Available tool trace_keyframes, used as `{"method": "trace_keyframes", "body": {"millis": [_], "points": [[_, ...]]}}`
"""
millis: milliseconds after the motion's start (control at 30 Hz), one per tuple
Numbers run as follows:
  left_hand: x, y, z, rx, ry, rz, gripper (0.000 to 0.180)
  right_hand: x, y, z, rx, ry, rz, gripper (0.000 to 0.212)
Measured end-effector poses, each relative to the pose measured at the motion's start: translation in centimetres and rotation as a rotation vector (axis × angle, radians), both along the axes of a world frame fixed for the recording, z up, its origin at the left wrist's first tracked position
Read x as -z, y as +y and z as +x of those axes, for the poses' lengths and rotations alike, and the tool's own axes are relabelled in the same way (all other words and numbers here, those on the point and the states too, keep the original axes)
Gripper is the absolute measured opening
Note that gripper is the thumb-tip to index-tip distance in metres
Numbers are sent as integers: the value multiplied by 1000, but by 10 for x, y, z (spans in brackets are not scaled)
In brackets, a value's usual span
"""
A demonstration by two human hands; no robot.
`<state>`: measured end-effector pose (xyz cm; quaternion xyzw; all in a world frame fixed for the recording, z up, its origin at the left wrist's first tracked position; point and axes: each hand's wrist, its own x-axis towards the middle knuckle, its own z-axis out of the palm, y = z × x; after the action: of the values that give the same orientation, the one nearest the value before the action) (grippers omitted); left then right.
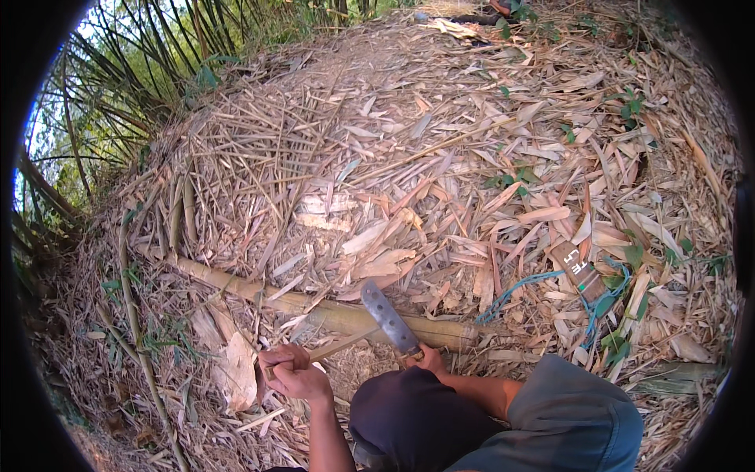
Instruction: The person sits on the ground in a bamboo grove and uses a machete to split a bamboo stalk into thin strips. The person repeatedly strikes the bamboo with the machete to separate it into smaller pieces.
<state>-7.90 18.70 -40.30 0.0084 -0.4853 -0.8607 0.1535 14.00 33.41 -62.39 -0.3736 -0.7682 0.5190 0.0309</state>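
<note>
My left hand (296, 371) is closed around one end of a pale, narrow bamboo strip (336, 346). The strip slants up to the right, and its far end meets the knife blade. In my right hand (429, 360), beside my knee, is the handle of a broad machete (389, 318) with a row of dark spots or holes along its grey blade. The blade points up and to the left, crossing over a thick bamboo pole (346, 317) that lies on the ground in front of me. My knees partly hide the space below the right hand.
A brown wooden knife sheath (576, 269) with blue cord (519, 285) lies at the right. Dry leaves and husks (385, 236) cover the ground. Bamboo stems (157, 63) stand at the upper left; a thin stalk (130, 299) rises at the left. Part of a person (503, 8) shows at the top.
</note>
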Motion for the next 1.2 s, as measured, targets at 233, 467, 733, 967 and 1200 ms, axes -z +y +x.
{"method": "trace_keyframes", "body": {"millis": [233,467,733,967,1200], "points": [[-2,3,-6,-26,-24,-63,7,-38,4,-12,-18,-123,-117,50],[-1,-5,1,-29,-22,-49,8,1,1,1,-10,-34,-17,50],[-1,-24,4,169,-20,-51,12,-5,2,0,-24,-74,-98,51],[-18,-53,-7,527,-92,-176,8,12,-2,1,-48,-80,-65,57],[-35,-68,-23,829,-184,-343,7,23,-1,4,-44,-141,-15,62]]}}
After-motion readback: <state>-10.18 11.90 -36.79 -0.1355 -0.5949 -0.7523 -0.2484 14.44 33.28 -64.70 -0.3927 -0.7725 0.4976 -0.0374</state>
